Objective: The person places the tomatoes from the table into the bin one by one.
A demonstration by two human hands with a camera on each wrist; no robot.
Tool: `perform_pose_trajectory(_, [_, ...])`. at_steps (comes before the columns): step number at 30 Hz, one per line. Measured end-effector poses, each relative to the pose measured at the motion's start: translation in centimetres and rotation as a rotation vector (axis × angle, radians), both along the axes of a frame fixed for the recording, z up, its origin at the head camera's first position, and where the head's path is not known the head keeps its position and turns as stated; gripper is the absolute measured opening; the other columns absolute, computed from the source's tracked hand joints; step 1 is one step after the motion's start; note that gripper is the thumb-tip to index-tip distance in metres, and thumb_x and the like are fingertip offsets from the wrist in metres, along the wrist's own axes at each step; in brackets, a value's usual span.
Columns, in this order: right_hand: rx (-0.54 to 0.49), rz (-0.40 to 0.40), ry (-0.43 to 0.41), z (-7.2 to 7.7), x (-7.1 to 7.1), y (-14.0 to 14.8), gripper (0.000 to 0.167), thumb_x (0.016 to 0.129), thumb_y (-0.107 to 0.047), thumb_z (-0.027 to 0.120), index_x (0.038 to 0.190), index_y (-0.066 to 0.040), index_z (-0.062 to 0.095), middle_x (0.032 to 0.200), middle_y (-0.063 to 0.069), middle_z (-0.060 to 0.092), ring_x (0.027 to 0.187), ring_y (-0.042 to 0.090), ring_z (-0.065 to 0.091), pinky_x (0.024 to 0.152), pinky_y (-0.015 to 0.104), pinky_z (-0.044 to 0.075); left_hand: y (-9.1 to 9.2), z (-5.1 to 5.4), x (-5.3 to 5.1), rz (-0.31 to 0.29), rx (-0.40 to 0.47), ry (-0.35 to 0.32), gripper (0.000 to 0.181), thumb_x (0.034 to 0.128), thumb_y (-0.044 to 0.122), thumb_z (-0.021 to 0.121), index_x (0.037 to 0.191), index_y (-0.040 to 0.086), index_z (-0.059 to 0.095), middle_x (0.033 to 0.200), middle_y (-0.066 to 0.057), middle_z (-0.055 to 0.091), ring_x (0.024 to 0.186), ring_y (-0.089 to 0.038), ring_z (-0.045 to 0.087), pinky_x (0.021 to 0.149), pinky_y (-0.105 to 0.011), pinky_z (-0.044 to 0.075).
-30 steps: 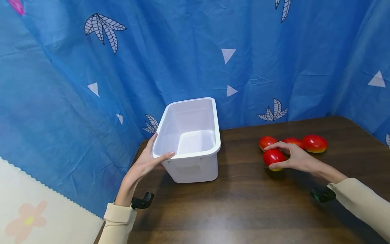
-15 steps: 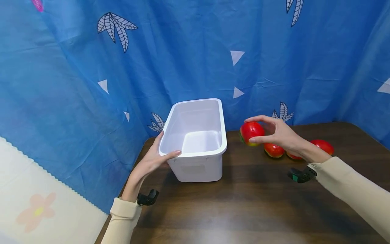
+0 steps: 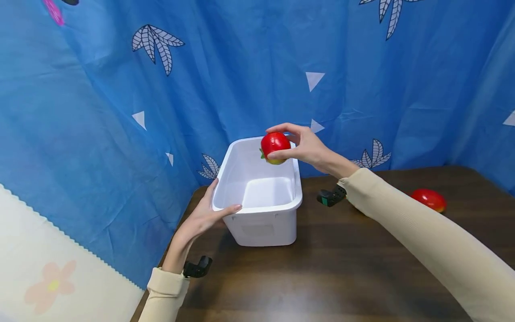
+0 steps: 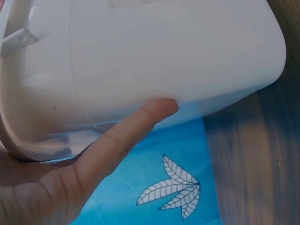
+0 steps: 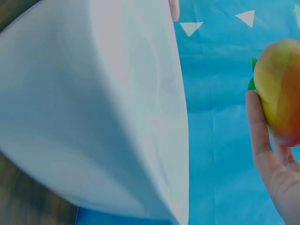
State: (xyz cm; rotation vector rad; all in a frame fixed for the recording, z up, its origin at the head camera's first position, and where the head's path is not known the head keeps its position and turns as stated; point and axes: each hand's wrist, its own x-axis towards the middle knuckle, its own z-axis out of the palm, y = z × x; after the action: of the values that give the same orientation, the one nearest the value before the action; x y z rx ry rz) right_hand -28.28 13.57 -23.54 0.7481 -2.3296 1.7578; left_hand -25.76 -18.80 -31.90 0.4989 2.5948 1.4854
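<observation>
A white bin (image 3: 257, 228) stands on the table, its inside bare in the head view. My left hand (image 3: 201, 217) grips the bin's near left corner at the rim; the left wrist view has one extended finger of this hand (image 4: 112, 145) along the bin's outer wall (image 4: 164, 51). Above the bin's opening, my right hand (image 3: 307, 145) holds a round red and yellow fruit (image 3: 275, 145) with green leaves between thumb and fingers. The right wrist view puts that fruit (image 5: 281, 93) and hand (image 5: 276, 164) to the right of the bin wall (image 5: 70, 103).
Another red fruit (image 3: 428, 199) lies on the dark wooden table (image 3: 342, 268) at the right, partly behind the right sleeve (image 3: 406, 223). A blue patterned curtain (image 3: 249, 67) hangs behind the bin and along the left side.
My right hand has lifted the fruit off the table and carried it left, over the bin. The left hand has kept its hold on the bin's corner.
</observation>
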Motion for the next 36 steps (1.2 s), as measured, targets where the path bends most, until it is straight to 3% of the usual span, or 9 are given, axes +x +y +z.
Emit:
perform_pose_trajectory(6, [-0.051,0.023,-0.009,0.1,-2.3,-3.1,0.066,0.082,-0.006,0.087,0.143,-0.011,0.06,0.146,0.007,0.055,0.129,0.029,0.054,0.092,0.046,0.061,-0.1,-0.1,0.1,0.008,-0.008,-0.001,0.109,0.0883,0.042,0.081,0.168,0.022,0.01,0.156,-0.018,0.04,0.134,-0.044,0.049,0.098,-0.061,0.055])
perform_pose_trajectory(13, [-0.011,0.054,-0.051,0.1,-3.7,-5.1,0.069,0.081,-0.004,0.087,0.144,-0.008,0.059,0.147,0.011,0.054,0.128,0.032,0.054,0.092,0.043,0.061,0.0,-0.6,0.6,0.031,0.01,-0.037,0.109,0.0876,0.041,0.081,0.168,0.024,0.01,0.157,-0.016,0.039,0.136,-0.045,0.048,0.096,-0.059,0.057])
perform_pose_trajectory(22, [0.037,0.037,-0.047,-0.3,-4.3,-5.5,0.068,0.081,-0.005,0.088,0.143,-0.009,0.059,0.148,0.011,0.052,0.13,0.031,0.052,0.095,0.045,0.06,0.1,-0.1,0.0,0.035,-0.012,-0.022,0.105,0.0898,0.037,0.08,0.168,0.023,0.011,0.156,-0.015,0.04,0.135,-0.042,0.049,0.098,-0.059,0.056])
perform_pose_trajectory(30, [0.054,0.034,-0.02,-0.6,-4.4,-5.0,0.065,0.086,-0.018,0.085,0.145,-0.01,0.058,0.153,0.009,0.054,0.138,0.03,0.053,0.106,0.053,0.053,0.2,0.2,0.0,0.007,0.017,-0.038,0.104,0.0921,0.036,0.079,0.168,0.022,0.009,0.159,-0.019,0.037,0.134,-0.047,0.049,0.092,-0.063,0.057])
perform_pose_trajectory(36, [0.036,0.035,-0.025,-0.8,-4.2,-4.2,0.065,0.088,-0.021,0.085,0.146,-0.011,0.058,0.153,0.008,0.055,0.137,0.031,0.055,0.106,0.052,0.053,0.2,0.1,0.0,0.007,0.026,-0.052,0.104,0.0931,0.035,0.078,0.168,0.021,0.008,0.158,-0.022,0.037,0.135,-0.049,0.047,0.09,-0.064,0.058])
